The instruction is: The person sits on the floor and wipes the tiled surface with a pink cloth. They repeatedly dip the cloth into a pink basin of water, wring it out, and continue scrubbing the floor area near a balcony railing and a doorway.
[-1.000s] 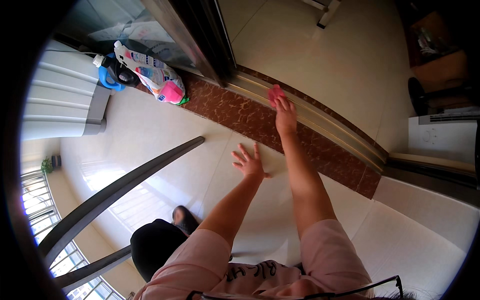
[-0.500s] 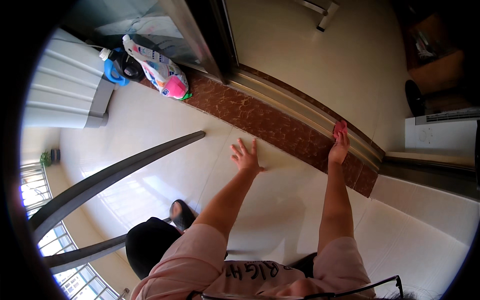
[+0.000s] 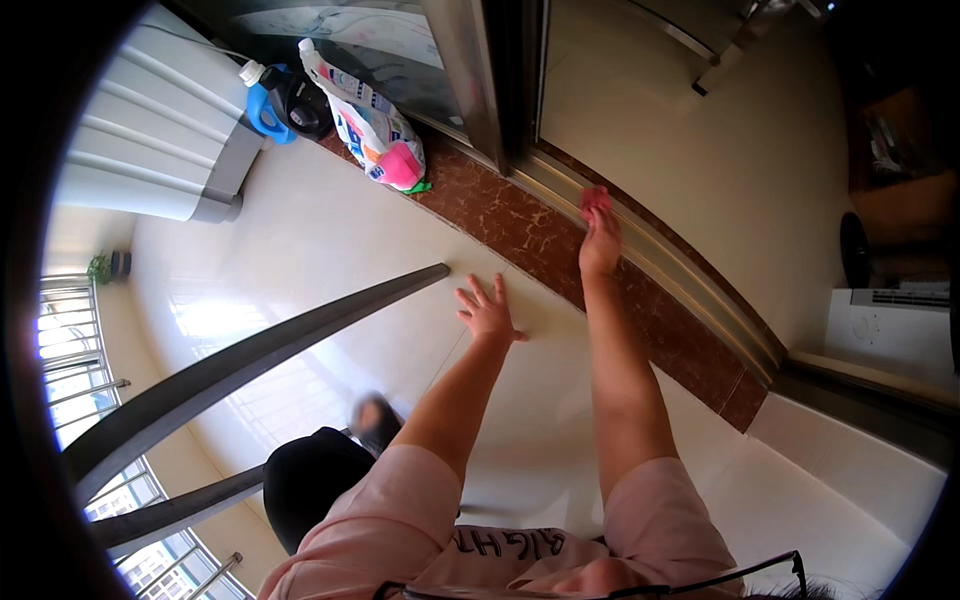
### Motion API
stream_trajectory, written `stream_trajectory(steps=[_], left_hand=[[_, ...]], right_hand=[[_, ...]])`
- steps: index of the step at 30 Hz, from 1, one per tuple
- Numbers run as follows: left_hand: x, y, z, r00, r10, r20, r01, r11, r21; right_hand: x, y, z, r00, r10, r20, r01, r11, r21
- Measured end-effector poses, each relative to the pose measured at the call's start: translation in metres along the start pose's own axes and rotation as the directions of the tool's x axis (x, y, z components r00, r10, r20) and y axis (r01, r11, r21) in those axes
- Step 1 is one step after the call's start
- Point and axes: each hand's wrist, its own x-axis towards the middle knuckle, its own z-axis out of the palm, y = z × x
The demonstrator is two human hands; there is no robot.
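My right hand (image 3: 600,245) reaches forward over the brown marbled sill and presses a red cloth (image 3: 595,200) onto the metal sliding-door track (image 3: 655,245). Its fingers lie over the cloth's near part. To the left, my left hand (image 3: 487,310) rests on the pale tiled floor with its fingers spread and nothing in it. That hand is just short of the brown marbled sill (image 3: 510,225), close to the end of a dark curved bar (image 3: 300,335).
A white and pink detergent pouch (image 3: 375,130), a black bottle (image 3: 303,105) and a blue jug (image 3: 268,112) stand at the sill's far left. Beside them is a metal-framed glass door (image 3: 470,80). White ribbed panelling (image 3: 150,120) lies farther left. A white appliance (image 3: 890,325) stands at right.
My right hand has slid the red cloth leftward along the track, toward the door frame. The left hand stays spread on the floor. The whole view has shifted slightly.
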Motion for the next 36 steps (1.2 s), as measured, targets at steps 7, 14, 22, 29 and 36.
stream_trajectory(steps=[7, 14, 22, 29, 36], left_hand=[[0.0, 0.0, -0.007, 0.999, -0.005, 0.05, 0.008, 0.999, -0.049], [0.002, 0.004, -0.016, 0.995, -0.001, 0.099, 0.009, 0.997, -0.082], [0.005, 0.005, -0.01, 0.999, 0.002, 0.053, 0.002, 0.997, -0.076], [0.007, 0.003, -0.002, 1.0, 0.004, 0.022, -0.002, 0.996, -0.086], [0.004, 0.003, -0.012, 0.998, -0.008, 0.069, 0.015, 0.995, -0.096]], right_hand=[[0.049, -0.09, 0.071, 0.973, 0.052, 0.224, -0.113, 0.956, 0.271], [0.054, -0.098, 0.095, 0.967, -0.021, 0.253, 0.047, 0.994, -0.097], [0.044, -0.046, 0.04, 0.93, -0.143, 0.338, 0.245, 0.928, -0.281], [0.039, -0.047, 0.009, 0.978, -0.04, 0.203, 0.037, 0.999, 0.017], [0.066, -0.137, 0.043, 0.983, -0.181, -0.035, 0.183, 0.929, 0.321]])
